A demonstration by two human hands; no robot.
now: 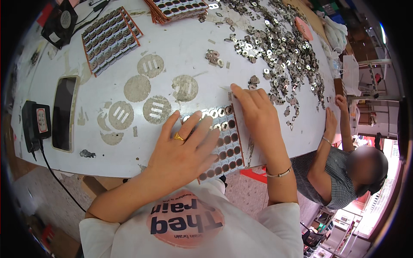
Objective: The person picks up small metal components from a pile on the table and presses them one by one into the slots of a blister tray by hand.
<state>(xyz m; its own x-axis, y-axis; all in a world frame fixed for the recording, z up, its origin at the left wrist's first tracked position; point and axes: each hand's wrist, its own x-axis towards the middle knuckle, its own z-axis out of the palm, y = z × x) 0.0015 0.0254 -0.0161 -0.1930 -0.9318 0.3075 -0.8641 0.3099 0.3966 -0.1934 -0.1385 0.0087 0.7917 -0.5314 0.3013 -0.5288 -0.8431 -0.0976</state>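
A panel (230, 148) with rows of round dark discs lies near the table's front edge. Shiny metal pieces (221, 112) with openings sit on discs in its upper rows. My left hand (180, 146), with a gold-coloured ring, spreads its fingers flat over the panel's left part; some fingertips are blurred. Beside the panel's upper right corner is my right hand (258, 114). Its index finger reaches out toward the table, apart from the others, which bend downward. The thumb is hidden, and nothing shows in that hand. A few metal pieces (254, 80) lie just beyond it.
Loose metal pieces (279, 47) spread across the far right. More panels (109, 41) lie far left, with a stack (176, 9) at the back. A phone (65, 114), black adapter (36, 124) and fan (60, 23) stand left. Another person (340, 167) sits at right, arms toward the table.
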